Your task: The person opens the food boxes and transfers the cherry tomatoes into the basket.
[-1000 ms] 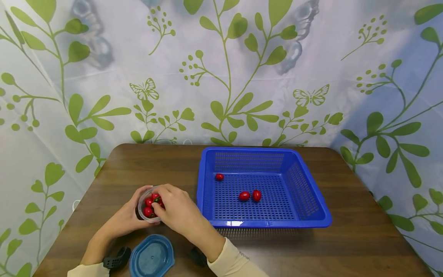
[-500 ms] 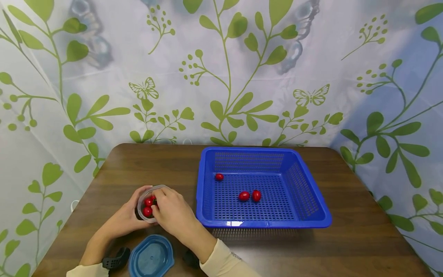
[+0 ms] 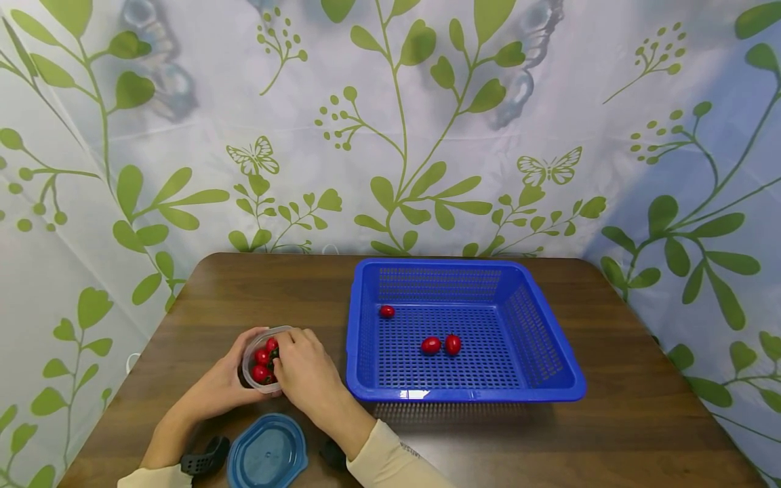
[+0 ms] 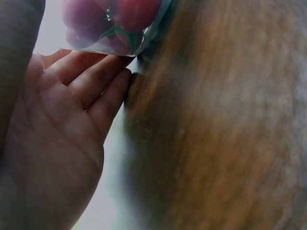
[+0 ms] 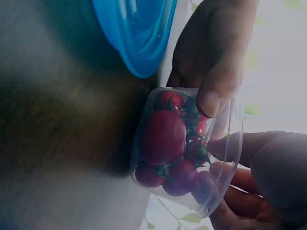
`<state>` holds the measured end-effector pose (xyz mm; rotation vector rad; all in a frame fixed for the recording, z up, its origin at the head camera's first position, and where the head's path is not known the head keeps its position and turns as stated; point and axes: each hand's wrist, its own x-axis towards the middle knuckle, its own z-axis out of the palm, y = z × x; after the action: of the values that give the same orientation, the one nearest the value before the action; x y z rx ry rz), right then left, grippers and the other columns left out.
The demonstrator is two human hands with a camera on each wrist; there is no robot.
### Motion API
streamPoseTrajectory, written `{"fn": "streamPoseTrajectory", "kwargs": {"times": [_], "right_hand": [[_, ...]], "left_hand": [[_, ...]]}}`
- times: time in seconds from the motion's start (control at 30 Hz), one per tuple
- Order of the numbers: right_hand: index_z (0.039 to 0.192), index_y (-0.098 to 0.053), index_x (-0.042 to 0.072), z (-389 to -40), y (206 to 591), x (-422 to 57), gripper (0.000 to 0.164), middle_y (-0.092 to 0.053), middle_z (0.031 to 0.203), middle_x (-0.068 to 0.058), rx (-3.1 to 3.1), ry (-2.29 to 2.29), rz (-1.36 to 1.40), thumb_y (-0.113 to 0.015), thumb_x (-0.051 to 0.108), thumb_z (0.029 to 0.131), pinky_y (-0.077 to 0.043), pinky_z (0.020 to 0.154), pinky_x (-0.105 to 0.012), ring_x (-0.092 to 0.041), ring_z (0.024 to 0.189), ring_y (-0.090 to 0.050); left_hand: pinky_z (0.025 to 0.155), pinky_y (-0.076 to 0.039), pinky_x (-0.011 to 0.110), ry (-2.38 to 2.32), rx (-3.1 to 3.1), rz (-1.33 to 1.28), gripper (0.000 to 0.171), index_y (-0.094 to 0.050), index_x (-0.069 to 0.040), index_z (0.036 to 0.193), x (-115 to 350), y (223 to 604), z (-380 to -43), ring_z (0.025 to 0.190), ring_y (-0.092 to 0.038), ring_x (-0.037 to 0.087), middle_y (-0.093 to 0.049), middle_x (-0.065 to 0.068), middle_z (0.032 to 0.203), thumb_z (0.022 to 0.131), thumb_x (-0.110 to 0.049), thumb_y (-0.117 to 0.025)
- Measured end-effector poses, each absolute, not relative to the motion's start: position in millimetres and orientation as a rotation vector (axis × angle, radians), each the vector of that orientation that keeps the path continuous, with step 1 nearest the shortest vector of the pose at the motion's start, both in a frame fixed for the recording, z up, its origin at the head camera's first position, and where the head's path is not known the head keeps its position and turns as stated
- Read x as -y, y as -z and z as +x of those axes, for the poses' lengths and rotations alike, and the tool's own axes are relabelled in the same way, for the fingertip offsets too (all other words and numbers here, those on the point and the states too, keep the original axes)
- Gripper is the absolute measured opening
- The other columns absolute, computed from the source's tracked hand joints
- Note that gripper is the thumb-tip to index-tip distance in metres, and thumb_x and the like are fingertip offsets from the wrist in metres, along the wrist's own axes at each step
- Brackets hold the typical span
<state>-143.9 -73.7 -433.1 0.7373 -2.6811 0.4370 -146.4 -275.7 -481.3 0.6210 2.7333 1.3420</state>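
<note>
My left hand (image 3: pixel 221 386) holds a small clear plastic container (image 3: pixel 249 381) from its left side, tilted towards me. Cherry tomatoes (image 3: pixel 261 357) with green stems fill part of it, and its clear wall shows them in the right wrist view. My right hand (image 3: pixel 310 373) reaches over the rim, thumb and fingertips in among the tomatoes near a green stem. Whether it pinches a tomato is hidden. In the left wrist view, the fingers (image 4: pixel 91 79) of my left hand lie against the container's underside.
A blue plastic basket (image 3: pixel 470 394) stands to the right, with one cherry tomato (image 3: pixel 387 312) near its back left corner and two more (image 3: pixel 430 346) mid-floor. A blue lid (image 3: pixel 267 451) lies on the brown wooden table (image 3: pixel 293 285) in front of the container. Behind hangs a leaf-patterned cloth (image 3: pixel 427 135).
My right hand has shifted slightly left and its fingers have changed position within the container. The left hand keeps its grip. The tomatoes in the basket have not moved.
</note>
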Motion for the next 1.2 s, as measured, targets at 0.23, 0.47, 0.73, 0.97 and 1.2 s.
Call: {"fn": "streamPoseTrajectory", "kwargs": {"times": [0.23, 0.47, 0.73, 0.97, 1.2], "right_hand": [[0.106, -0.075, 0.016, -145.5, 435.5, 71.6, 0.014, -0.073, 0.107, 0.002, 2.661, -0.446, 0.777, -0.077, 0.018, 0.093, -0.053, 0.091, -0.020, -0.013, 0.096, -0.064], [0.104, -0.076, 0.019, -146.7, 438.5, 71.9, 0.010, -0.073, 0.105, 0.006, 2.651, -0.400, 0.787, -0.076, 0.022, 0.094, -0.053, 0.086, -0.018, -0.011, 0.093, -0.062], [0.099, -0.077, 0.021, -149.0, 441.2, 72.3, 0.007, -0.074, 0.098, 0.007, 2.607, -0.417, 0.789, -0.078, 0.021, 0.092, -0.053, 0.083, -0.017, -0.010, 0.089, -0.062], [0.098, -0.077, 0.022, -147.5, 440.8, 72.0, 0.008, -0.074, 0.097, 0.007, 2.575, -0.431, 0.815, -0.079, 0.020, 0.090, -0.053, 0.081, -0.016, -0.010, 0.086, -0.062], [0.097, -0.077, 0.021, -143.6, 435.0, 71.3, 0.006, -0.074, 0.096, 0.007, 2.546, -0.477, 0.808, -0.077, 0.018, 0.091, -0.054, 0.081, -0.017, -0.009, 0.085, -0.064]], "left_hand": [[0.093, -0.053, 0.024, -1.343, -2.723, 0.616, 0.105, -0.027, -0.017, 0.157, 276.8, 482.4, -146.7, 0.115, -0.058, 0.010, -0.051, 0.015, 0.144, 0.076, -0.027, -0.093], [0.094, -0.053, 0.023, -1.354, -2.717, 0.628, 0.104, -0.027, -0.016, 0.157, 277.2, 484.5, -147.6, 0.115, -0.059, 0.009, -0.052, 0.015, 0.142, 0.076, -0.027, -0.093], [0.094, -0.052, 0.023, -1.360, -2.706, 0.623, 0.104, -0.027, -0.017, 0.157, 276.9, 482.5, -146.7, 0.115, -0.059, 0.008, -0.054, 0.014, 0.141, 0.076, -0.026, -0.093], [0.094, -0.053, 0.023, -1.367, -2.708, 0.626, 0.103, -0.027, -0.017, 0.156, 276.0, 481.9, -146.5, 0.114, -0.059, 0.008, -0.054, 0.013, 0.140, 0.076, -0.026, -0.093], [0.091, -0.054, 0.023, -1.368, -2.714, 0.623, 0.104, -0.028, -0.016, 0.156, 275.8, 482.0, -146.2, 0.111, -0.060, 0.010, -0.054, 0.015, 0.139, 0.076, -0.026, -0.093]]}}
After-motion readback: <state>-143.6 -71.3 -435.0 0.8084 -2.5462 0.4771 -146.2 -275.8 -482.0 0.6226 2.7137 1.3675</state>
